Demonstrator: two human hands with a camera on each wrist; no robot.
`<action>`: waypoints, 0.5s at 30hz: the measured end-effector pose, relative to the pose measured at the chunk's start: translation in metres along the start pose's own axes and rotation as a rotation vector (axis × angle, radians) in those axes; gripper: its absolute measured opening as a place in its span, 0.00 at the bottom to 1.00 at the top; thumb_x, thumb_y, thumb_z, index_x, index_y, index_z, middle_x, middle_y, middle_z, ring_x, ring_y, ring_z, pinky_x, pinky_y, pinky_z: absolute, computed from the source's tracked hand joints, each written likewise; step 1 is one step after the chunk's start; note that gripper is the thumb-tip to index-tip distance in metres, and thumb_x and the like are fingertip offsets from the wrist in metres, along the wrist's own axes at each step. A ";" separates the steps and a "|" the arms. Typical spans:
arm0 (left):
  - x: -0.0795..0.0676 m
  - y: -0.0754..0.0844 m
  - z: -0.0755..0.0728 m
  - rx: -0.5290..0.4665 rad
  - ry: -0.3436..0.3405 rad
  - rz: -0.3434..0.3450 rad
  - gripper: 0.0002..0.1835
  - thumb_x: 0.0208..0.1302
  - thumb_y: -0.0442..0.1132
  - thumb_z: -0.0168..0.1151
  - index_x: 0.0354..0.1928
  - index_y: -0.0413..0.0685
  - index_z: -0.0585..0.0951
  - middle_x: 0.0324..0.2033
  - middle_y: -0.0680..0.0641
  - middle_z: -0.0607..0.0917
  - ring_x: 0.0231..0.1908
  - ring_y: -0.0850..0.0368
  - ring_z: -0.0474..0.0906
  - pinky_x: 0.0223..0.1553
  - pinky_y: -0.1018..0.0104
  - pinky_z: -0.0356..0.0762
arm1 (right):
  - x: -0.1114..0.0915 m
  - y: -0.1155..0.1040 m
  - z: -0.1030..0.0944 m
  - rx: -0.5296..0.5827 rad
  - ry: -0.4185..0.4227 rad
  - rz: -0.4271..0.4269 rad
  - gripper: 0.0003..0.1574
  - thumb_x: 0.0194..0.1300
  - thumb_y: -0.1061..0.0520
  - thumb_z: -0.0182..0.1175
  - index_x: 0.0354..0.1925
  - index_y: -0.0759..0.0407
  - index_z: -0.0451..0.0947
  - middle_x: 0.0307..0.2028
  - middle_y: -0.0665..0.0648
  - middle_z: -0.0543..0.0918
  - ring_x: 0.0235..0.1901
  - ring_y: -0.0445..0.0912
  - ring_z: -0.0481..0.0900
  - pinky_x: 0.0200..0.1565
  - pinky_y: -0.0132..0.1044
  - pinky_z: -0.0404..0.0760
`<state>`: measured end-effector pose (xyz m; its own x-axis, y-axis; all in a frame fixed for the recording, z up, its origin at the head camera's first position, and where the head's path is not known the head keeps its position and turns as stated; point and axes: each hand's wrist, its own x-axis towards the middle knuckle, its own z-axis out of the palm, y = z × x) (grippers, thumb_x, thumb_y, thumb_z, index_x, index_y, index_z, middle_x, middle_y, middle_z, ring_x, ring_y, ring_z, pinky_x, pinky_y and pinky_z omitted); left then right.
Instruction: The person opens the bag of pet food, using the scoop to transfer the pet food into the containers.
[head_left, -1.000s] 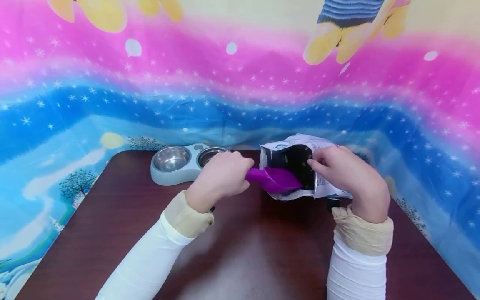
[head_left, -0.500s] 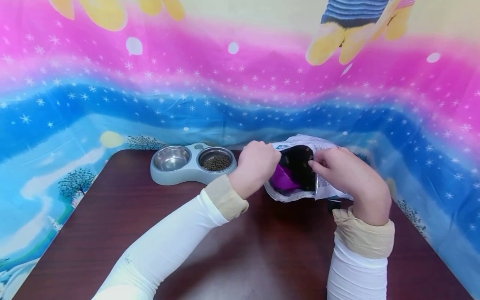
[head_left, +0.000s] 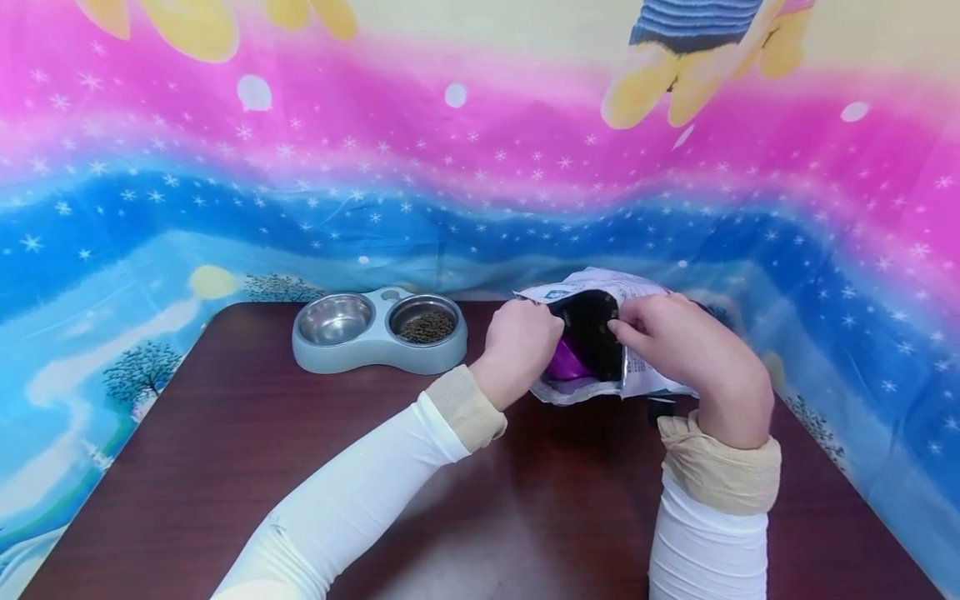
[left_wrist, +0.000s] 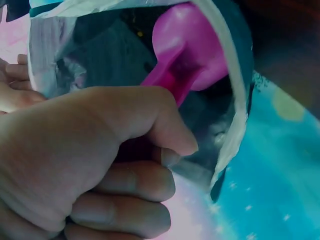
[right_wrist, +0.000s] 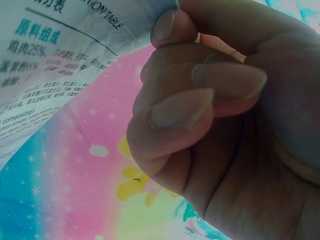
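Grey double bowl on brown table; colourful starry backdrop behind.

The mouth of the bag is crowded: the left hand fills its left side, the scoop sits low inside, and the right hand pinches the right edge, so little room is left in the opening. In the left wrist view the scoop takes up much of the space between the bag's walls. The double bowl stands well apart to the left at the back of the table, with a bare strip of table between it and the left hand. The whole near part of the table lies free apart from the two forearms. The backdrop walls in the back and both sides.
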<state>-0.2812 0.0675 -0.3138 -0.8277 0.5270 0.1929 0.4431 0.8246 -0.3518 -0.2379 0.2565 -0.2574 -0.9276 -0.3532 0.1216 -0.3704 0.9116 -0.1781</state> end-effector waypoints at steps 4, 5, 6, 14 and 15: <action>0.000 0.002 0.010 -0.042 0.032 -0.028 0.16 0.79 0.37 0.59 0.43 0.63 0.95 0.38 0.53 0.96 0.38 0.55 0.92 0.35 0.60 0.91 | 0.000 -0.001 0.000 0.007 -0.004 0.004 0.19 0.80 0.57 0.60 0.26 0.54 0.76 0.20 0.51 0.70 0.24 0.44 0.69 0.37 0.40 0.72; 0.000 0.003 0.012 -0.050 0.040 -0.032 0.15 0.79 0.37 0.60 0.43 0.62 0.95 0.37 0.52 0.96 0.37 0.55 0.92 0.34 0.60 0.91 | -0.001 -0.001 -0.001 0.009 -0.006 0.007 0.19 0.80 0.56 0.60 0.27 0.54 0.76 0.20 0.51 0.70 0.24 0.44 0.69 0.37 0.40 0.72; 0.000 0.004 0.015 -0.059 0.046 -0.037 0.15 0.78 0.37 0.60 0.42 0.61 0.95 0.37 0.52 0.96 0.36 0.54 0.92 0.33 0.59 0.90 | -0.001 -0.001 -0.001 0.007 -0.008 0.009 0.19 0.80 0.56 0.60 0.27 0.54 0.76 0.20 0.51 0.70 0.24 0.44 0.69 0.37 0.40 0.72; -0.005 0.005 0.032 -0.152 0.078 -0.123 0.15 0.77 0.35 0.61 0.41 0.59 0.95 0.37 0.51 0.96 0.34 0.52 0.92 0.29 0.57 0.90 | 0.000 0.000 -0.001 0.005 -0.005 0.010 0.19 0.80 0.56 0.60 0.27 0.55 0.76 0.20 0.51 0.70 0.24 0.45 0.69 0.37 0.40 0.72; -0.006 0.005 0.033 -0.159 0.076 -0.128 0.15 0.77 0.35 0.61 0.40 0.59 0.95 0.37 0.51 0.96 0.34 0.52 0.92 0.29 0.57 0.89 | 0.000 0.000 -0.001 0.008 -0.007 0.013 0.19 0.80 0.56 0.60 0.27 0.55 0.76 0.21 0.51 0.70 0.24 0.45 0.69 0.37 0.40 0.72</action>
<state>-0.2851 0.0615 -0.3465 -0.8551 0.4249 0.2972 0.3897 0.9047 -0.1723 -0.2379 0.2565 -0.2567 -0.9325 -0.3431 0.1127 -0.3590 0.9142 -0.1879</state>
